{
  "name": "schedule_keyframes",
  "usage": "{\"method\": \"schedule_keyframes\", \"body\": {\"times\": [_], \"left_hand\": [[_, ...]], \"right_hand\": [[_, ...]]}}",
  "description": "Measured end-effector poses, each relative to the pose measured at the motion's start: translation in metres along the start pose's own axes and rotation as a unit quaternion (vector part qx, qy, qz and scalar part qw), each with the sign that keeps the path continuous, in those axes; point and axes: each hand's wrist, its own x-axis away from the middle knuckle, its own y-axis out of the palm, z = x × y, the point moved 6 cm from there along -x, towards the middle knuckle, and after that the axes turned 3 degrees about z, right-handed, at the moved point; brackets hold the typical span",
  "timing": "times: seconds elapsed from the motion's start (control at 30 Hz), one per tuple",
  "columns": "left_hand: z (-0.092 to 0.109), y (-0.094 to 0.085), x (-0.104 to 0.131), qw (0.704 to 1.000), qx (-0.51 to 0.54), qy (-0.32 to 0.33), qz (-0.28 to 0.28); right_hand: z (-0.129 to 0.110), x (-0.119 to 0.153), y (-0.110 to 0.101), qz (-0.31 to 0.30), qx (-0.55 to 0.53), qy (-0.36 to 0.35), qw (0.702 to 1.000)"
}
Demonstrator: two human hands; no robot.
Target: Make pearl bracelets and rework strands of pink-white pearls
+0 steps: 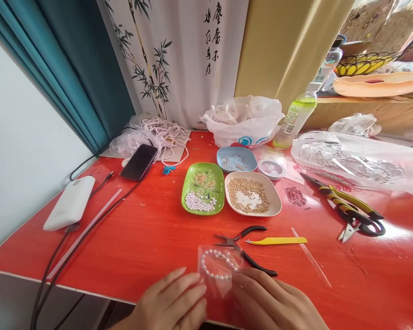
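Observation:
A pearl bracelet (205,267) lies inside a small clear plastic bag (222,289) near the table's front edge. My left hand (175,298) is at the bag's lower left edge, its fingers curled and its thumb hidden. At the right edge, my right hand (273,298) has its fingers bent together over the plastic, thumb also out of sight. Just behind the bag, black-handled pliers (230,241) lie with their jaws pointing left, partly covered by it. Yellow tweezers (278,240) rest right of the pliers.
Beyond the pliers stand a green tray (185,195) of pearls and gold bits, a beige tray (277,201) of gold beads, and a blue tray (223,158). Yellow-black pliers (344,201) lie to the right; a phone (139,162) and white power bank (70,201) with cables lie left.

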Motion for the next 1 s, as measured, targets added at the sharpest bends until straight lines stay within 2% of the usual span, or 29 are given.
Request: {"method": "schedule_keyframes", "body": {"times": [0.13,0.23,0.37,0.53,0.73,0.87,1.0], "left_hand": [[-0.003,-0.002,0.002,0.996,-0.014,0.045,-0.078],[-0.005,-0.003,0.004,0.989,-0.023,0.07,-0.131],[-0.004,-0.006,0.015,0.989,-0.031,0.063,-0.133],[-0.003,-0.009,0.024,0.992,-0.021,0.0,-0.12],[0.0,-0.011,0.018,0.989,-0.023,-0.077,-0.127],[0.001,-0.014,0.015,0.988,-0.007,-0.104,-0.117],[-0.002,-0.016,0.013,0.984,0.012,-0.147,-0.095]], "right_hand": [[-0.002,0.019,0.009,0.111,0.015,0.037,0.993],[-0.005,0.034,0.017,0.125,0.011,0.047,0.991],[-0.006,0.044,0.02,0.104,-0.007,0.062,0.993],[-0.001,0.038,0.016,0.065,-0.062,0.124,0.988],[0.003,0.028,0.011,-0.035,-0.09,0.17,0.981],[0.002,0.029,0.01,-0.017,-0.065,0.15,0.986],[0.003,0.031,0.014,0.001,-0.086,0.176,0.981]]}}
